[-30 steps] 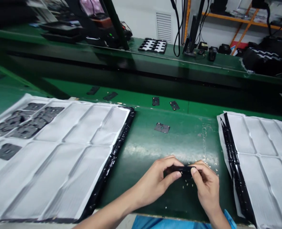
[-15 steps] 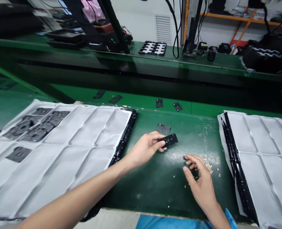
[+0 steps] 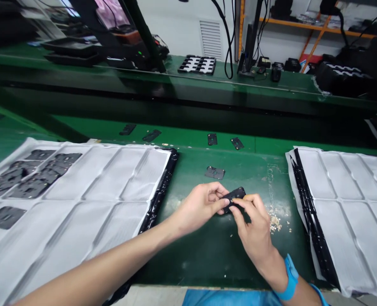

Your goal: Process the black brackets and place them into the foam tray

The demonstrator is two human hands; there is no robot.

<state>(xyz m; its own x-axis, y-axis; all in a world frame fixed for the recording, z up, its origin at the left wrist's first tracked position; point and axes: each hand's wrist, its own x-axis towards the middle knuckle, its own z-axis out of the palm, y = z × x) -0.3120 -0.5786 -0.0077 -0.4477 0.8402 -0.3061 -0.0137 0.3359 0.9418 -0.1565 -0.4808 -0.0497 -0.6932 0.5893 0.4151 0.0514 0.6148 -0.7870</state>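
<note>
Over the green bench (image 3: 207,250), my left hand (image 3: 199,206) pinches a small flat black part (image 3: 235,196) between thumb and fingers. My right hand (image 3: 254,227) meets it from the right, its fingertips closed on the same part's lower edge. A similar grey part (image 3: 214,172) lies flat on the bench just beyond the hands. Pale crumbs (image 3: 274,221) are scattered to the right of my right hand.
A white-lined tray (image 3: 112,182) on the left holds several dark parts (image 3: 32,178) at its far corner. Another white-lined tray (image 3: 344,204) lies on the right. Loose black parts (image 3: 212,139) sit on the strip behind. A rear bench carries a black compartment tray (image 3: 197,65), cables and equipment.
My hands held the part together, then parted as the left carried it forward. Now my right hand has come back up and pinches the part again.
</note>
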